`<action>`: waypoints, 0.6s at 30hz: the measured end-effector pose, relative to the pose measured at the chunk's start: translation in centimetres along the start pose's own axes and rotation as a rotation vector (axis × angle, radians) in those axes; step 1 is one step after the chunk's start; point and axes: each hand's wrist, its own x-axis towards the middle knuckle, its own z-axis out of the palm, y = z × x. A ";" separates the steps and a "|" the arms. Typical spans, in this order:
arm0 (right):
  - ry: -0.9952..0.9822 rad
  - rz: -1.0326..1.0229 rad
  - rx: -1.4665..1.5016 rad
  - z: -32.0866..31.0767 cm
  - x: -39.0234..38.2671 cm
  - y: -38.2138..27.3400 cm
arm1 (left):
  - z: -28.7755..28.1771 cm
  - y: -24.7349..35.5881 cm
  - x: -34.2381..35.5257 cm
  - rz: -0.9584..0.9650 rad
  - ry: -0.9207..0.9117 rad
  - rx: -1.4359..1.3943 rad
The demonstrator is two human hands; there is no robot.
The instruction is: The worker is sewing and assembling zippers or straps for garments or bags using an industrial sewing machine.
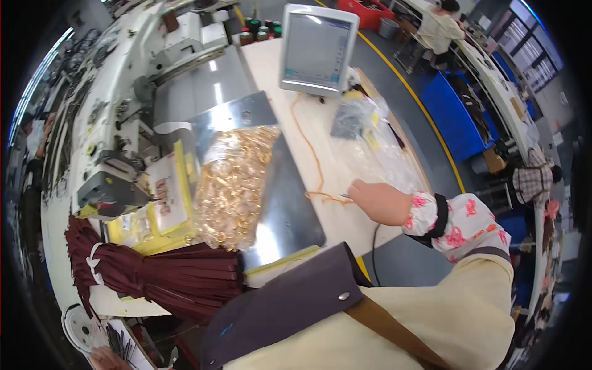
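The right hand (381, 201) rests on the pale desk (290, 117), near its right edge. Its fingers point to the left and touch the end of a thin orange cord (316, 161). The fingertips seem to nip a small thin thing there, but it is too small to tell what it is, so I cannot tell if the grip is pressed together or loose. The sleeve on that arm is white with pink flowers, and it has a dark cuff.

The left hand is not in the picture.

The orange cord runs in a wavy line up the desk toward a grey screen (317, 48) that stands at the far end. Just past the hand lie some clear plastic bags (376, 145) – crumpled and shiny.

To the left of the hand sits a flat silver metal plate (290, 203). On it lies a big clear bag of little gold rings (234, 182) (lots and lots of them). A bundle of dark red straps (166, 274) lies at the near left, just beside the bag. A sewing machine (111, 185) stands farther left.

Another person (439, 28) is well apart, at the far end of the room.
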 end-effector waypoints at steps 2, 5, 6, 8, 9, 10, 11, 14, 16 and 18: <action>-0.427 0.075 -0.144 -3.5 1.7 -1.6 | -0.2 -0.2 0.6 -0.073 -0.039 -0.072; -0.477 -0.088 -0.055 -8.4 5.6 -4.3 | -0.7 -0.1 1.1 -0.045 -0.129 -0.052; -0.462 -0.104 -0.008 -10.0 7.2 -5.2 | -0.9 0.0 1.0 -0.013 -0.082 -0.053; -0.181 -0.235 0.148 -12.3 11.4 -7.2 | -1.2 0.3 0.9 -0.007 -0.130 -0.031; 0.054 -0.341 0.347 -13.4 13.7 -8.2 | -1.4 0.3 1.1 0.011 -0.161 -0.015; 0.240 -0.421 0.220 -14.1 16.7 -9.1 | -1.5 0.4 1.0 0.026 -0.135 -0.024; 0.404 -0.518 0.139 -14.9 19.9 -10.1 | -1.6 0.4 0.9 0.002 -0.155 -0.012; 0.494 -0.471 0.193 -16.3 28.7 -12.8 | -1.9 0.4 0.6 -0.058 -0.075 -0.065; 0.511 -0.484 0.238 -16.2 33.5 -14.5 | -2.1 0.2 0.5 -0.016 -0.169 -0.042; 0.659 -0.412 0.169 -15.7 37.1 -15.7 | -2.2 -0.1 0.4 0.028 -0.172 -0.048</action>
